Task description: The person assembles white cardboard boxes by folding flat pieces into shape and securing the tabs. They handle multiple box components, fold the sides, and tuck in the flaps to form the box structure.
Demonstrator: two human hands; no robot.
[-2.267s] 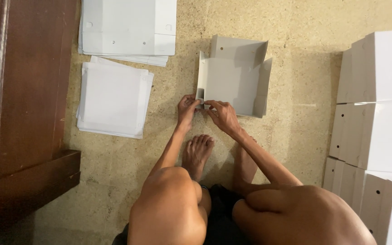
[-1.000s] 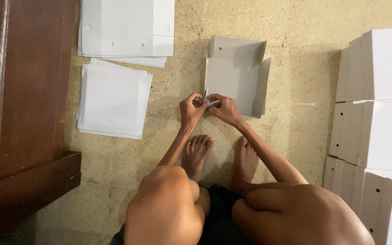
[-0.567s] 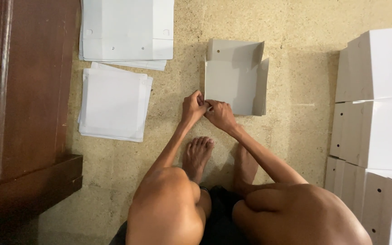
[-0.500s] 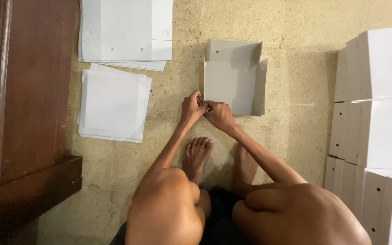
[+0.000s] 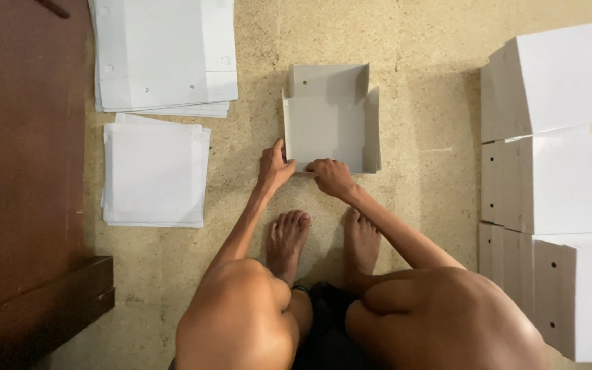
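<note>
A grey cardboard box [image 5: 329,123], partly folded with its side walls up, lies open on the speckled floor in front of me. My left hand [image 5: 273,166] presses on its near left corner, thumb along the left wall. My right hand [image 5: 331,177] grips the near edge flap beside it. Both hands touch the box, fingers curled on the cardboard. My bare feet [image 5: 323,236] rest just behind the hands.
Two stacks of flat white sheets lie at the left, one large [image 5: 166,55], one smaller [image 5: 154,173]. Finished white boxes [image 5: 556,178] stand in a row at the right. Dark wooden furniture [image 5: 25,171] fills the left edge.
The box has been squared up, its walls now standing, and it sits flatter on the floor. Both hands have dropped from mid-air folding to the box's near edge.
</note>
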